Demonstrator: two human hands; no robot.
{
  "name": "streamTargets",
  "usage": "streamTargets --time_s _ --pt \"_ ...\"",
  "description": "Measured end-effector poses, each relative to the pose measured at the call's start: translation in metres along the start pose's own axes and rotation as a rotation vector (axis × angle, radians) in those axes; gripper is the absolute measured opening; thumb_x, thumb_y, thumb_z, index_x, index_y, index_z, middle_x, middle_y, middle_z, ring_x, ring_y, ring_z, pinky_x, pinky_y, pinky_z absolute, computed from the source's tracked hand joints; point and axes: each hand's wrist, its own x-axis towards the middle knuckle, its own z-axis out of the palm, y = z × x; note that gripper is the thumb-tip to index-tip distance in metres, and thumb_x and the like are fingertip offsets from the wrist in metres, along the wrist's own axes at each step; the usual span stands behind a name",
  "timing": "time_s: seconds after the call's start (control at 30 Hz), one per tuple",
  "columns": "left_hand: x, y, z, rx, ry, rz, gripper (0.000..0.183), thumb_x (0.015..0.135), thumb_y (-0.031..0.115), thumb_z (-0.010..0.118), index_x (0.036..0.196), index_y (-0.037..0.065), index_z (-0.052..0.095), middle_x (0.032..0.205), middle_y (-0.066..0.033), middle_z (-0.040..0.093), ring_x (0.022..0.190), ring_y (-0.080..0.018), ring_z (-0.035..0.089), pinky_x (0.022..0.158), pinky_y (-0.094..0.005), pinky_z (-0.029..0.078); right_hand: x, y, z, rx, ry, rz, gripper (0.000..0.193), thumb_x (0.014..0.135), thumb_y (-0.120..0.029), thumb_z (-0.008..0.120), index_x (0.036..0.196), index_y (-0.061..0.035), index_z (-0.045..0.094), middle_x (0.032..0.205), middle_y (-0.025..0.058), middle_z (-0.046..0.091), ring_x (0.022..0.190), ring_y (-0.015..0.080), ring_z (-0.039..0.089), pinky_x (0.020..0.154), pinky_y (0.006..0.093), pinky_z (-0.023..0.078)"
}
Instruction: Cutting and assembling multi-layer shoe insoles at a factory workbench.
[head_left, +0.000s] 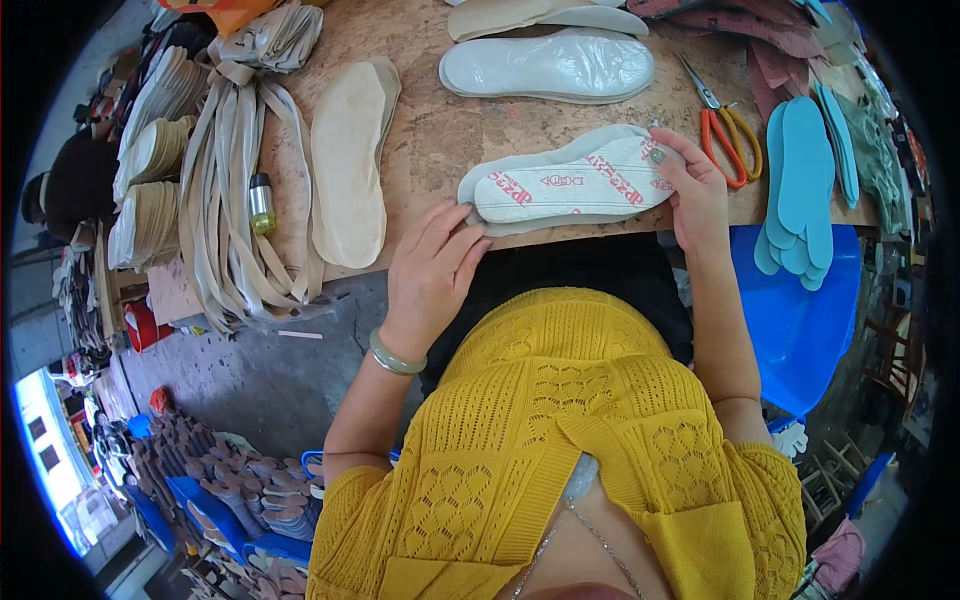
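A white insole board with red print [565, 190] lies on a slightly larger pale grey sole-shaped layer [620, 140] at the table's front edge. My right hand [693, 190] pinches the right end of the pair between thumb and fingers. At their left end, the bent fingertips of my left hand [432, 262] grip the edge. Beyond them lies a stack of shiny white soles [545, 65]. To the left rests a pile of cream insoles [350, 165], beside long beige strips [235, 200].
Scissors with red and orange handles [735, 145] lie right of my right hand. Light blue insoles [800, 180] overhang the table edge above a blue plastic bin [800, 330]. A small bottle with a black cap [261, 205] sits on the strips. Stacked insoles [150, 160] stand far left.
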Motion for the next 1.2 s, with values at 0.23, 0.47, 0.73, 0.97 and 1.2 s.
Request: streamTargets --time_s 0.23,0.47,0.73,0.97,1.2 --pt "-0.003 0.000 -0.001 -0.028 -0.013 -0.012 0.021 0.076 0.009 0.074 0.096 0.007 0.068 0.114 -0.0110 0.061 0.106 -0.0299 0.061 0.084 -0.0367 0.051 0.007 -0.011 0.007 -0.067 -0.046 -0.037 0.034 0.088 0.004 0.055 0.121 0.0019 0.059 0.108 0.0076 0.064 0.090 0.0084 0.060 0.082 0.0209 0.048" --pt "-0.004 -0.002 -0.003 -0.030 -0.024 -0.011 0.022 0.077 0.008 0.073 0.098 0.008 0.068 0.117 -0.0100 0.060 0.108 -0.0292 0.060 0.085 -0.0362 0.050 0.013 0.001 0.006 -0.088 -0.036 -0.019 0.034 0.087 0.004 0.055 0.121 0.0019 0.060 0.110 0.0073 0.064 0.093 0.0097 0.060 0.086 0.0220 0.047" --pt "-0.005 -0.002 -0.004 -0.023 -0.043 -0.014 0.022 0.078 0.007 0.072 0.099 0.006 0.067 0.117 -0.0096 0.061 0.110 -0.0292 0.059 0.087 -0.0363 0.050 0.014 0.000 0.005 -0.093 -0.050 -0.026 0.033 0.087 0.004 0.055 0.120 0.0015 0.061 0.109 0.0066 0.064 0.092 0.0092 0.060 0.084 0.0215 0.048" --pt "0.002 -0.002 -0.007 -0.022 -0.047 -0.009 0.024 0.078 0.007 0.072 0.100 0.003 0.064 0.112 -0.0114 0.063 0.107 -0.0306 0.061 0.087 -0.0372 0.050 0.014 0.001 0.003 -0.124 -0.055 -0.041 0.032 0.088 0.003 0.056 0.119 0.0002 0.062 0.106 0.0048 0.065 0.090 0.0077 0.059 0.082 0.0204 0.047" --pt "0.030 0.019 0.005 -0.031 -0.063 -0.074 0.037 0.075 0.013 0.077 0.106 0.004 0.059 0.115 -0.0146 0.060 0.106 -0.0326 0.058 0.090 -0.0395 0.047 0.012 0.000 0.007 -0.231 -0.054 -0.101 0.028 0.090 -0.001 0.056 0.117 -0.0023 0.064 0.100 0.0036 0.065 0.086 0.0067 0.059 0.078 0.0197 0.048"
